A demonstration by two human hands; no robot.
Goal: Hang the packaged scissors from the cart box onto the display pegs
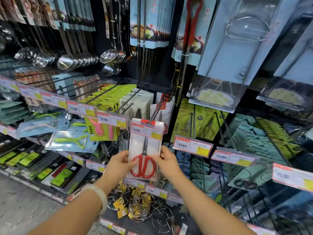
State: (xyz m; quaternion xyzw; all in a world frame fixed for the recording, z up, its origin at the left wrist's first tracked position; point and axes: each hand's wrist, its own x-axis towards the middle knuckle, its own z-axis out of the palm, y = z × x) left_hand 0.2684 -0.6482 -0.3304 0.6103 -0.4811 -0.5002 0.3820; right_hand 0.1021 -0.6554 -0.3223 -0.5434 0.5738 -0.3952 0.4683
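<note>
Both bare forearms reach forward and up, converging at centre. The left hand (119, 162), pale bangle (97, 195) on its wrist, pinches with thumb in front. The right hand (166, 161) grips opposite, fingers curled, thumb forward.

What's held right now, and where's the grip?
One pack of red-handled scissors, gripped by both hands at its lower side edges: left hand on the left edge, right hand on the right.
</note>
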